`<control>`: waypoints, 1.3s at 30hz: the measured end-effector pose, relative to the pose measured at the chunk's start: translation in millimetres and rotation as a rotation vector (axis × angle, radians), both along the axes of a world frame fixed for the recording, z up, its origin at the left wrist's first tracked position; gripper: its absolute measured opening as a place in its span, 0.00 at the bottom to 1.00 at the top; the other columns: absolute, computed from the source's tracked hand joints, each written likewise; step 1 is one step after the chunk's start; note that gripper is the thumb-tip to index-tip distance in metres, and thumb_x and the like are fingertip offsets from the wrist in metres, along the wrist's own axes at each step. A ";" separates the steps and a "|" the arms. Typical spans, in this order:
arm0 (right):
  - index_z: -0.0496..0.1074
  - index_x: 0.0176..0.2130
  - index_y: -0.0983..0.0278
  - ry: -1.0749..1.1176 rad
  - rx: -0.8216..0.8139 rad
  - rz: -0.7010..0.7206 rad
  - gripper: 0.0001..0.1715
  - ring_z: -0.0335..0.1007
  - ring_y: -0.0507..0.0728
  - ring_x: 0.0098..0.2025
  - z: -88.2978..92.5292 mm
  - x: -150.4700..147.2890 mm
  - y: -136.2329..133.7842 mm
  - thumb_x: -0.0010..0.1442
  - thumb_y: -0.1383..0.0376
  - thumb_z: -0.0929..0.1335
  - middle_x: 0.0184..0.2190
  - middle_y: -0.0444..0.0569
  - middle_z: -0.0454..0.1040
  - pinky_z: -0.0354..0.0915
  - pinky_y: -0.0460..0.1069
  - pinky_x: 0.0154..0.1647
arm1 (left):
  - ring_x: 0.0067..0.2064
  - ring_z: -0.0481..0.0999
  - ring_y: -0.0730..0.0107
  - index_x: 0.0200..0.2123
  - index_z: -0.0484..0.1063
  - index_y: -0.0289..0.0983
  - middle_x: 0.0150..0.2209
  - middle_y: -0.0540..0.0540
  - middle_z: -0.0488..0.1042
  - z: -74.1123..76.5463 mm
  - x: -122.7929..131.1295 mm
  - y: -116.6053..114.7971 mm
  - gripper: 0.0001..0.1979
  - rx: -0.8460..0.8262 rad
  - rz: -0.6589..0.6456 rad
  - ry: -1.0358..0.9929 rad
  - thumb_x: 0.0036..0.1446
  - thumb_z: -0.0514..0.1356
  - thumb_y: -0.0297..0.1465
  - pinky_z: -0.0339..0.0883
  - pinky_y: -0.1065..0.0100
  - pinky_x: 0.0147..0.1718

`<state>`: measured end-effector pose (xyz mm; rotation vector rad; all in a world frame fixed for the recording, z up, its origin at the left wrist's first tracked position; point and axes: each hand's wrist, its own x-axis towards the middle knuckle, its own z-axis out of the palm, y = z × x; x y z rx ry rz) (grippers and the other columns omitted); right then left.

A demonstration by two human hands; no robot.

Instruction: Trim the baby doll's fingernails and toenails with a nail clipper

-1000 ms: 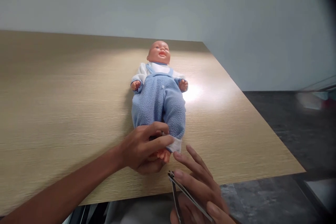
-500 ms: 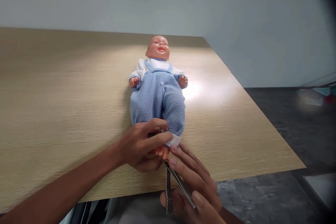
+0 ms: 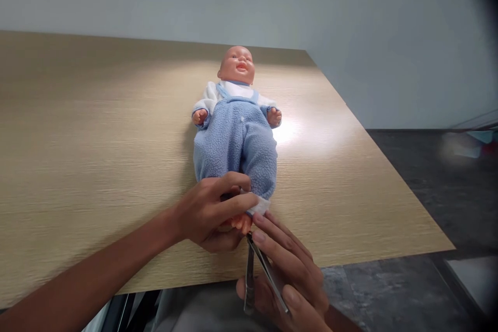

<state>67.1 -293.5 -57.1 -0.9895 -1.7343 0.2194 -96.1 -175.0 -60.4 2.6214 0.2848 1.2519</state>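
A baby doll (image 3: pixel 236 137) in a blue fleece romper and white shirt lies on its back on the wooden table (image 3: pixel 97 140), head away from me. My left hand (image 3: pixel 212 215) grips the doll's foot (image 3: pixel 241 223) at the near end, fingers wrapped over the white cuff. My right hand (image 3: pixel 286 280) holds a metal nail clipper (image 3: pixel 257 272), its open jaws right at the toes of that foot.
The table's right edge runs diagonally, with dark grey floor (image 3: pixel 420 202) beyond it. A pale wall (image 3: pixel 272 5) stands behind the table. Blurred coloured items (image 3: pixel 470 145) lie on the floor far right.
My right hand brought the nail clipper up and left, from just short of the doll's foot to its toes. My left hand kept its hold on the foot.
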 end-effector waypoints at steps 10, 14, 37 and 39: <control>0.70 0.52 0.72 -0.038 -0.003 -0.021 0.20 0.72 0.61 0.53 1.7 2.5 2.9 0.64 0.61 0.67 0.52 0.56 0.73 0.73 0.57 0.53 | 0.38 0.68 0.78 0.45 0.66 0.31 0.43 0.41 0.65 -1.6 1.3 0.8 0.16 0.017 0.006 -0.005 0.53 0.53 0.31 0.72 0.74 0.34; 0.70 0.50 0.73 -0.058 0.003 -0.002 0.21 0.72 0.59 0.53 3.6 5.4 3.8 0.61 0.63 0.69 0.51 0.54 0.73 0.71 0.52 0.57 | 0.37 0.68 0.79 0.45 0.67 0.31 0.43 0.41 0.65 -0.8 0.3 0.3 0.16 0.009 -0.001 -0.001 0.53 0.53 0.31 0.72 0.74 0.34; 0.58 0.56 0.69 -0.300 0.018 0.088 0.22 0.72 0.55 0.53 14.8 18.1 9.7 0.66 0.63 0.65 0.44 0.54 0.77 0.69 0.49 0.58 | 0.36 0.69 0.78 0.45 0.66 0.32 0.41 0.42 0.66 3.5 0.8 1.0 0.14 0.043 0.026 0.032 0.55 0.53 0.31 0.72 0.74 0.33; 0.57 0.57 0.69 -0.334 0.034 0.098 0.22 0.71 0.54 0.54 16.7 20.1 9.7 0.67 0.63 0.64 0.44 0.54 0.77 0.67 0.48 0.60 | 0.36 0.69 0.78 0.45 0.67 0.32 0.40 0.42 0.66 3.7 0.9 0.8 0.14 0.043 0.025 0.030 0.55 0.53 0.30 0.72 0.74 0.33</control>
